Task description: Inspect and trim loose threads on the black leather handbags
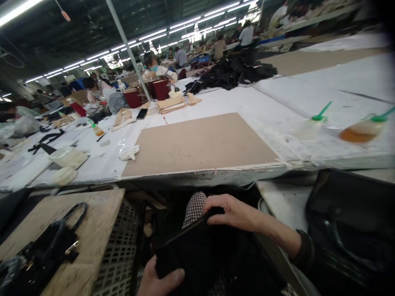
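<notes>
A soft black fabric-like piece [193, 257] is being pinched between thumbs and fingers below the white-topped table [274, 100]'s near edge, its long rim slanting from left hand [159, 280] up to right hand [231, 211], nearer the table.

We've got rows of tube lights [152, 34] glowing under a dark ceiling [138, 14], a pale pole [128, 49] slanting through our view, and a long white worktable [274, 107] stretching across.

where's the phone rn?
Head view, left of centre: the phone lies on the white table between tan pieces, just beyond the far left corner of the brown sheet.
</notes>
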Motion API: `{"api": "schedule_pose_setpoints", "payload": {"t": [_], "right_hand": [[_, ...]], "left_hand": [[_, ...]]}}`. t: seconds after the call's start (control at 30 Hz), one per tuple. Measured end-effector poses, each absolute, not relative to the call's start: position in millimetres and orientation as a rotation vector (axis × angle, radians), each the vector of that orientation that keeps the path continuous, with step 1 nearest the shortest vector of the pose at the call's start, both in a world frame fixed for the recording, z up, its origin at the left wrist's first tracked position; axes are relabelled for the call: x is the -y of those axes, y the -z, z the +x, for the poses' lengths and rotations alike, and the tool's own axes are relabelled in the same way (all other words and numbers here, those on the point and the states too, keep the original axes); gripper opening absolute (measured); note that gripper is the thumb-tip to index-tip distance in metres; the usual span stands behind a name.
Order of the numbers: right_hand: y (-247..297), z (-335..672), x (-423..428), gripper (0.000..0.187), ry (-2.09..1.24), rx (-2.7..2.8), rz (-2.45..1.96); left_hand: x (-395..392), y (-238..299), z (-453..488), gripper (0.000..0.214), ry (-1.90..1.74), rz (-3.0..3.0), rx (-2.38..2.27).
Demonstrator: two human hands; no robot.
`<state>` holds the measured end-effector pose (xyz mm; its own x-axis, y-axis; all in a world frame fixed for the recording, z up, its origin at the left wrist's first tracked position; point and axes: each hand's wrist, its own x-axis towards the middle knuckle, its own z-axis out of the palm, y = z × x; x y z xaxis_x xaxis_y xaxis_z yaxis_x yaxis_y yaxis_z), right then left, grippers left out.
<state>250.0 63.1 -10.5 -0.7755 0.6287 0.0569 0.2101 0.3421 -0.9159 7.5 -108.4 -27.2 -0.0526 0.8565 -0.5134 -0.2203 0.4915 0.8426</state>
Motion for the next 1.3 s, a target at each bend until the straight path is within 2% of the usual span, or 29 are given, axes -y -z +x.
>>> {"api": "schedule_pose_setpoints", "payload": {"t": [0.07,0.2,0.27,0.37,0.43,0.6,0.8,1.0,1.3], "right_hand": [[15.5,240.0,-64.4,0.018,-1.433,2.169,-0.842],[15.8,230.2,-68.4,0.022,-1.438,2.161,-0.882],[15.9,228.5,-70.4,0.018,-1.426,2.186,-0.866],[18.4,229.4,-71.0,0.016,-1.420,2.176,-0.832],[21.1,232.3,-70.1,0.018,-1.414,2.162,-0.822],[24.6,243.3,-66.7,0.013,-1.383,2.198,-0.876],[23.7,252.1,-64.0,0.012,-1.399,2.149,-0.856],[27.1,254.8,-60.4,0.016,-1.434,2.045,-0.915],[31.1,253.2,-56.4,0.017,-1.435,2.006,-1.020]], "left_hand": [[107.0,28.8,-3.5,0.074,-0.974,0.698,-1.410],[109.9,23.8,-27.0,0.081,-1.004,1.054,-1.890],[110.2,16.1,-32.1,0.072,-1.015,1.257,-2.025],[104.8,3.4,-28.8,0.038,-1.048,1.413,-1.904],[98.5,-2.0,-24.1,0.025,-1.061,1.370,-1.795],[86.6,-0.4,-27.4,0.030,-0.958,1.040,-1.655],[74.8,2.1,-38.4,0.034,-0.841,1.012,-1.605],[61.3,-5.9,-33.5,0.026,-0.688,1.048,-1.521],[53.2,-5.8,-22.6,0.023,-0.720,0.941,-1.448]]}}
